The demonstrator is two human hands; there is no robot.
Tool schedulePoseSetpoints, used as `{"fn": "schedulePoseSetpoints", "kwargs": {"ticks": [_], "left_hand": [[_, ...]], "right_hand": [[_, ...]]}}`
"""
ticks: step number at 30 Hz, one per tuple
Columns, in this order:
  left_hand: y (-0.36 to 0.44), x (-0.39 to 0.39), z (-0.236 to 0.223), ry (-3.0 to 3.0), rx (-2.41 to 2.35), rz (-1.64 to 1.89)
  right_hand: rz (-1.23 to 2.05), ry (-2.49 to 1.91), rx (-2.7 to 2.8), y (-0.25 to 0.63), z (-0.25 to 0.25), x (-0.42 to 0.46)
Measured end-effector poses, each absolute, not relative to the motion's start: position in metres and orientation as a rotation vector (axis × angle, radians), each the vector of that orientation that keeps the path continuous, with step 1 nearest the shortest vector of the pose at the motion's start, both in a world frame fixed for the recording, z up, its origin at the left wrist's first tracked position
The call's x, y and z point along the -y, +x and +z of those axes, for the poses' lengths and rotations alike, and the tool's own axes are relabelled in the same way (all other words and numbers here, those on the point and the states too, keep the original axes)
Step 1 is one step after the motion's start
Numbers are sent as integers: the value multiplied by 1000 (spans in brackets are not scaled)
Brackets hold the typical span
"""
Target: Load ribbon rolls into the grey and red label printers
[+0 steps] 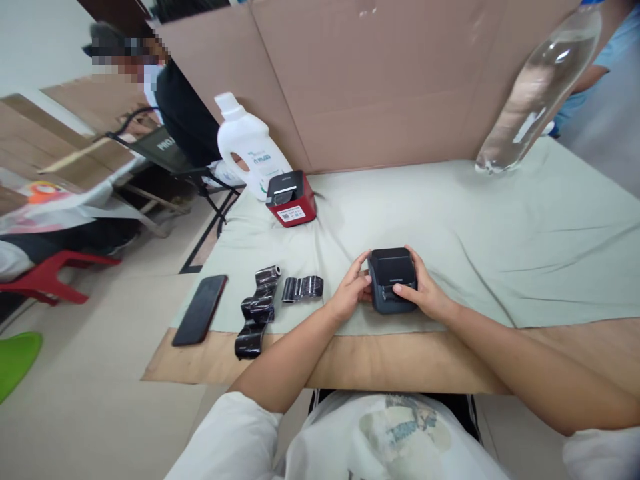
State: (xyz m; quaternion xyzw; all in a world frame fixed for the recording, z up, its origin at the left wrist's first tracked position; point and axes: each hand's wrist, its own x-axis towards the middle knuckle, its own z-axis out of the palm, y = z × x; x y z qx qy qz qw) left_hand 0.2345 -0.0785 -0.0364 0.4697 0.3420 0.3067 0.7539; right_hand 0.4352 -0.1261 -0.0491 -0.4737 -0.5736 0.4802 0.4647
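A small black label printer (pixel 393 270) rests near the front of the cloth-covered table, held between my two hands. My left hand (pixel 353 290) grips its left side, with the fingers curled along the edge. From the right, my right hand (pixel 425 287) wraps round it, and the thumb lies across the front of the lid. The printer's lid looks closed. To the left of my left hand lie a short strip of shiny black rolls (pixel 303 289) and a longer, staggered strip of black rolls (pixel 257 312).
A black phone (pixel 201 310) lies at the table's left edge. Farther back stand a red and black printer (pixel 291 199) and a white jug (pixel 253 147) before a cardboard panel (pixel 380 87). A clear bottle (pixel 537 100) stands back right. A person sits beyond, at left.
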Motion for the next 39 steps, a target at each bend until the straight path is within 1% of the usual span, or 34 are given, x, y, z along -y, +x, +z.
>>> {"fn": "schedulePoseSetpoints", "kwargs": {"ticks": [12,20,26,31,34,39], "left_hand": [[232,70,-38,1016,-684,657],[233,70,-34,948,-731,669],[230,71,-32,964,-753,618],[232,75,-33,1033,-766,516],[233,76,-35,1045,-781,509],[232,75,-34,1088,-837,514]], "right_hand": [[1241,-1138,1400,437,-43,130],[1378,-1020,1334,447,-38,124],[1188,-1053,1306,449,-34,121],[1003,-1219,1181,454,-36,116],[979,-1285,1120,455,-41,111],[973,-1276,1129,455,-51,106]]}}
